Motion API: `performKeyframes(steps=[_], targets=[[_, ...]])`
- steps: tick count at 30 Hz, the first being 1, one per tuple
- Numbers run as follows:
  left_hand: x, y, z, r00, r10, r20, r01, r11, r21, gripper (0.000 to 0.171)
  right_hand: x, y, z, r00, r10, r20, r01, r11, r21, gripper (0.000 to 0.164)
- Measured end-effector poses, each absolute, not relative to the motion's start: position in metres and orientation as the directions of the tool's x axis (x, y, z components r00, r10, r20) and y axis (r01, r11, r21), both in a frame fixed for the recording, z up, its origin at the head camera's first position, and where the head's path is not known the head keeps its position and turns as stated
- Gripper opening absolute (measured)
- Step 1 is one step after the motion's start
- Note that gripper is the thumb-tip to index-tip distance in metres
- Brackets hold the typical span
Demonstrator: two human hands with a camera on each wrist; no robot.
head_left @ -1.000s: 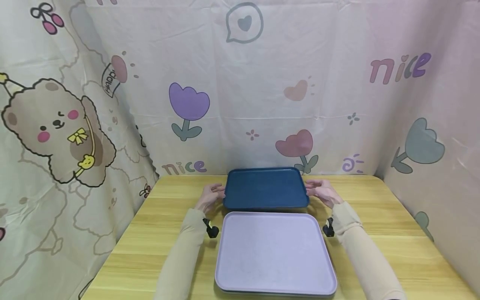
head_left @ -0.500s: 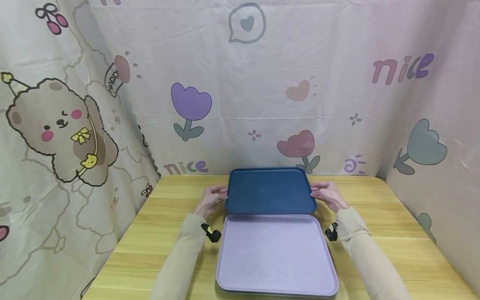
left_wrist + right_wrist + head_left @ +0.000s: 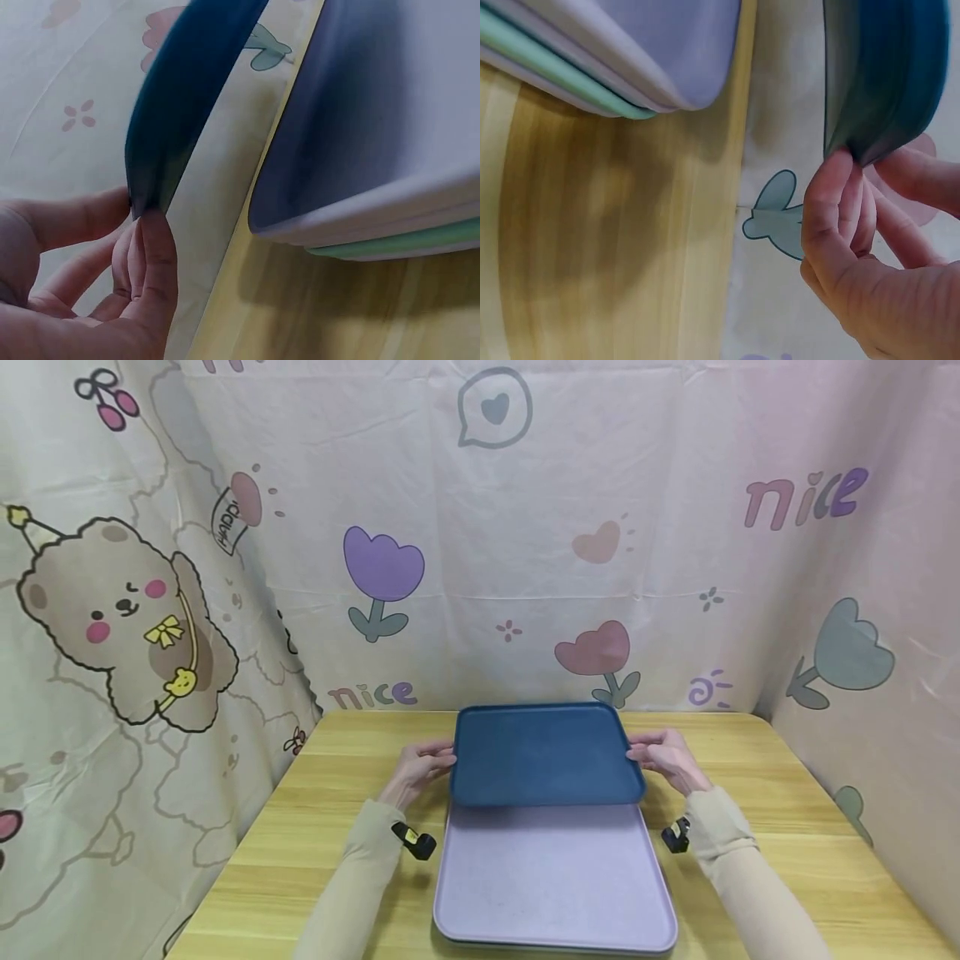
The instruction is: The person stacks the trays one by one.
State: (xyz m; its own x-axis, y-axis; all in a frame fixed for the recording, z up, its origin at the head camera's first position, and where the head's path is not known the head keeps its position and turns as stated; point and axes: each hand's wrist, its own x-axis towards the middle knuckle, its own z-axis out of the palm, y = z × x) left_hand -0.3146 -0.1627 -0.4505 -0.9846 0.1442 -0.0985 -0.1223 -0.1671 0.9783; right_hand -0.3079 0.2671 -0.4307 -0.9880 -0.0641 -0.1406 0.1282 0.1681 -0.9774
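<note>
Both hands hold a dark blue rectangular tray (image 3: 547, 756) by its short sides. My left hand (image 3: 418, 770) pinches the left rim between thumb and fingers, as the left wrist view shows close up. On the opposite rim, my right hand (image 3: 671, 762) pinches in the same way. Beneath and nearer to me lies a stack of trays, with a lilac tray (image 3: 555, 877) on top. The blue tray is raised above the stack and overlaps the lilac tray's far edge in the head view. In the right wrist view a green tray (image 3: 562, 75) shows lower in the stack.
The stack stands on a wooden table (image 3: 765, 827). A printed curtain (image 3: 480, 527) hangs right behind the table's far edge and along both sides. A small black camera (image 3: 415, 842) is worn on the left wrist and another camera (image 3: 677, 835) on the right.
The blue tray has come up and toward me, from behind the stack to over the lilac tray's far edge. Both hands moved with it, gripping its sides.
</note>
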Motion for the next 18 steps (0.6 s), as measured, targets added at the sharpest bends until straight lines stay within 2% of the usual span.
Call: performKeyframes(steps=[3,10,18], targets=[[-0.31,-0.166,-0.452,-0.977,0.177,-0.116,-0.142,-0.142,0.98,0.043,-0.303,0.271,-0.431,-0.983,-0.086,-0.16,0.146,0.149,-0.978,0.051],[-0.3,-0.169,-0.46,-0.963,0.174,-0.205,-0.222,-0.082,0.972,0.051,-0.289,0.277,-0.433,-0.972,-0.129,-0.195,0.18,0.115,-0.977,0.038],[-0.284,-0.179,-0.464,-0.95,0.258,-0.175,-0.199,-0.071,0.977,0.048,-0.273,0.282,-0.435,-0.95,-0.213,-0.229,0.205,0.131,-0.97,0.016]])
